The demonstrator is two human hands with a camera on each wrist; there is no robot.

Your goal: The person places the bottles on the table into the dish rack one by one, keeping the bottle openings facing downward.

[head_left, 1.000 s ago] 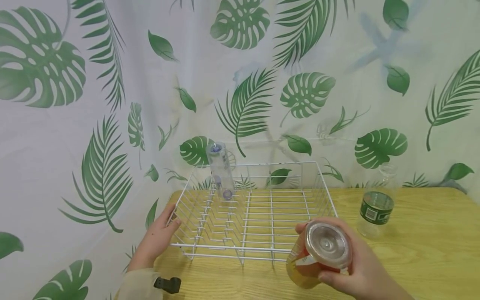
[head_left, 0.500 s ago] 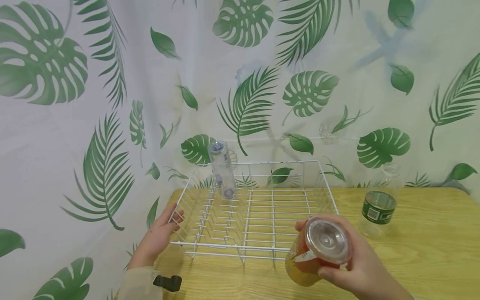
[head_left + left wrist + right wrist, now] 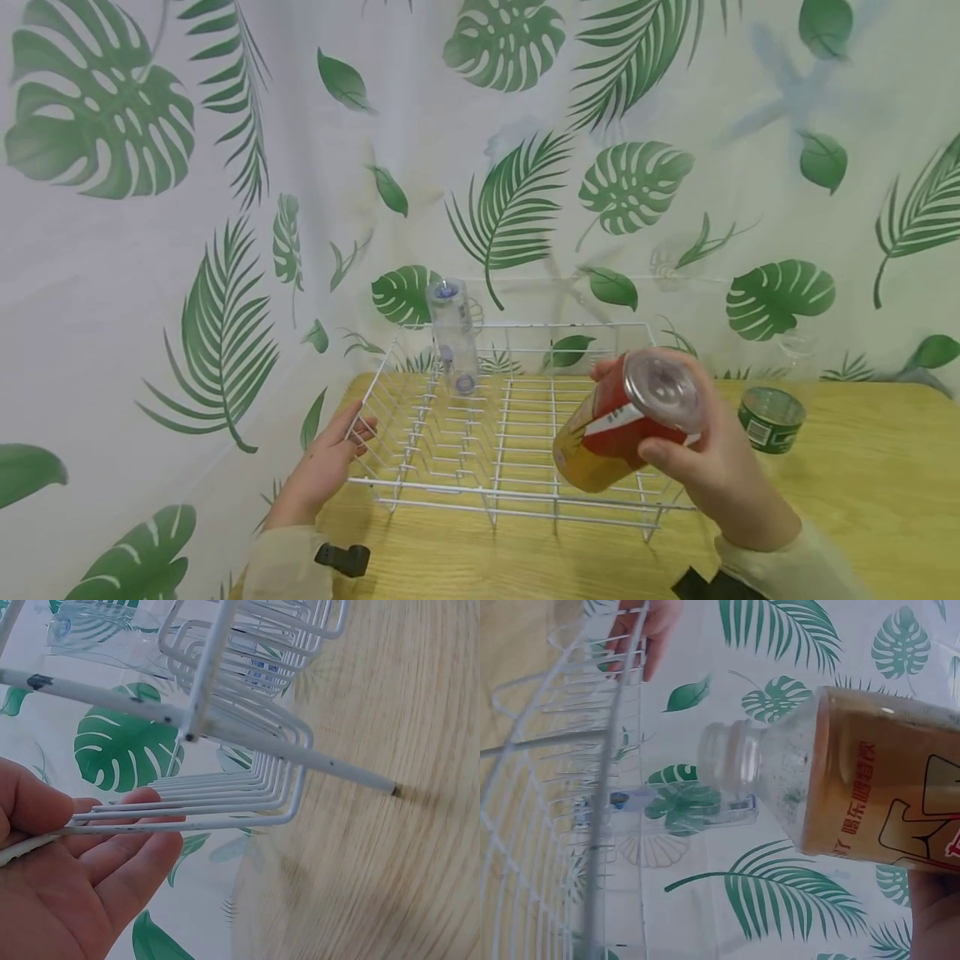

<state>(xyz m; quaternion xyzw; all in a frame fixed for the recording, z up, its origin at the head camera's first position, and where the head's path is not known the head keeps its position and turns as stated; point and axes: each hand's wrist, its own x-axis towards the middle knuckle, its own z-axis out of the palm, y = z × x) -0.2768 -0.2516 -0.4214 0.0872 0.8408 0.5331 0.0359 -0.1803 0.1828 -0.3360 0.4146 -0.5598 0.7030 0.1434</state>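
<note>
My left hand [image 3: 322, 462] holds the left side of a white wire dish rack [image 3: 487, 490]; in the left wrist view its thumb presses on the edge wire while the fingers lie behind. My right hand [image 3: 731, 475] grips a plastic bottle [image 3: 615, 433] with a red and yellow label. The bottle is tilted upside down over the rack's front right, its base toward the head camera. In the right wrist view, its uncapped neck [image 3: 731, 757] points toward the wires, apart from them. A clear bottle [image 3: 453, 337] stands upside down in the rack's back left.
A clear bottle with a green label [image 3: 772, 421] stands on the wooden table [image 3: 862, 500], right of the rack. A leaf-patterned curtain [image 3: 525, 208] hangs close behind and to the left.
My right hand has raised the red and yellow bottle and moved it forward over the rack's front edge. My left hand stays at the rack's left side. The head view has shifted slightly.
</note>
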